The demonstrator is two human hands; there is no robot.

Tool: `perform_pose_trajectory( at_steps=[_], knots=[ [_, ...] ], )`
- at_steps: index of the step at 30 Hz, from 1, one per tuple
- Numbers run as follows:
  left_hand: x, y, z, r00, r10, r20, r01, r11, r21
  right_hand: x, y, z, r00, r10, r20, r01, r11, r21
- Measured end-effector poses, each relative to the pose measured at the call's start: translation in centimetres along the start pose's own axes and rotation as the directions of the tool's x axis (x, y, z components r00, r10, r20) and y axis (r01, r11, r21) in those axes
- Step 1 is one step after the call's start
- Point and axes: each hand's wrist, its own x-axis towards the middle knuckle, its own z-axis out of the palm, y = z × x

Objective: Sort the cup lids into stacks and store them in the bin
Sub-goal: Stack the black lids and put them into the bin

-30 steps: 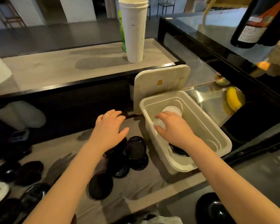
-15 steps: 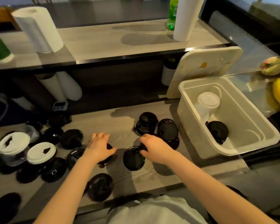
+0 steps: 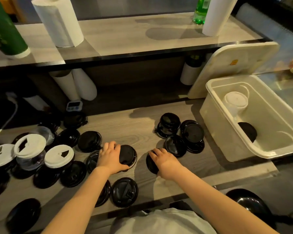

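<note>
Wood-grain counter (image 3: 134,125): bin (image 3: 210,119) at right end, its cover (image 3: 235,65) propped just behind. Black lids (image 3: 191,132) clustered just left of bin, more scattered farther left. White lids (image 3: 58,156) well left of bin. Timer (image 3: 74,105) back-left.

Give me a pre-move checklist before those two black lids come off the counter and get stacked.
1. Left hand grips the left black lid: ok, thumb and fingers wrap its rim.
2. Right hand grips the right black lid: ok, fingers curl over its far edge.
3. Both lids are the same type: cannot tell, the right one is mostly hidden.
4. Bin is open: ok, its cover leans behind it.
5. Room in the bin: ok, only a white lid stack and black lids show inside.
</note>
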Motion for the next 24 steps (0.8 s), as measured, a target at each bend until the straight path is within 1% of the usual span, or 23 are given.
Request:
perform_pose_trajectory(
  at_steps=[2,3,5,7,8,10,11,13,16,17,19,20,21,22,24],
  knots=[
    [-0.1,-0.1,0.2,0.999,0.027,-0.046,-0.028,0.999,-0.015,-0.3,0.1,0.1,0.997,-0.014,-0.071,0.019,0.997,0.071],
    [-0.2,0.0,0.2,0.997,0.034,-0.069,-0.036,0.999,-0.028,-0.5,0.0,0.0,0.990,-0.013,-0.138,0.031,0.991,0.129],
    [-0.4,0.2,0.0,0.993,0.041,-0.112,-0.048,0.997,-0.062,-1.4,-0.4,-0.7,0.954,0.032,-0.297,0.074,0.938,0.339],
    [-0.8,0.5,-0.3,0.988,0.050,-0.149,-0.067,0.991,-0.113,-1.9,-0.9,-2.3,0.911,0.134,-0.390,0.129,0.806,0.578],
    [-1.0,0.8,-0.5,0.984,0.056,-0.171,-0.083,0.985,-0.155,-2.0,-1.2,-3.1,0.896,0.172,-0.409,0.160,0.735,0.659],
    [-1.8,1.3,-0.9,0.975,0.073,-0.209,-0.133,0.949,-0.285,-1.7,-1.8,-4.2,0.886,0.203,-0.417,0.208,0.629,0.749],
    [-2.2,1.6,-1.3,0.974,0.077,-0.214,-0.154,0.915,-0.372,-1.5,-2.2,-4.4,0.889,0.200,-0.412,0.221,0.601,0.768],
    [-3.1,2.1,-2.0,0.978,0.063,-0.200,-0.162,0.831,-0.532,-1.1,-2.7,-4.3,0.898,0.183,-0.400,0.229,0.582,0.780],
    [-4.0,2.3,-2.5,0.972,0.020,-0.233,-0.177,0.712,-0.679,-1.0,-3.2,-4.0,0.907,0.161,-0.390,0.254,0.528,0.810],
    [-4.3,2.3,-2.7,0.970,0.015,-0.244,-0.191,0.668,-0.719,-1.0,-3.3,-3.9,0.908,0.160,-0.387,0.268,0.490,0.830],
    [-5.0,2.2,-2.8,0.977,0.030,-0.212,-0.191,0.571,-0.798,-1.1,-3.5,-3.7,0.919,0.155,-0.362,0.283,0.377,0.882],
    [-5.3,2.0,-2.9,0.982,0.060,-0.180,-0.184,0.524,-0.832,-1.1,-3.6,-3.5,0.925,0.150,-0.348,0.288,0.321,0.902],
    [-5.6,1.9,-2.9,0.984,0.100,-0.150,-0.180,0.470,-0.864,-1.2,-3.7,-3.4,0.928,0.151,-0.342,0.290,0.287,0.913],
    [-5.8,1.7,-2.9,0.982,0.145,-0.118,-0.167,0.401,-0.901,-1.2,-3.7,-3.2,0.925,0.156,-0.346,0.293,0.283,0.913],
    [-6.2,1.5,-2.8,0.973,0.218,-0.073,-0.119,0.206,-0.971,-1.3,-3.7,-3.0,0.913,0.161,-0.376,0.307,0.337,0.890]
  ],
)
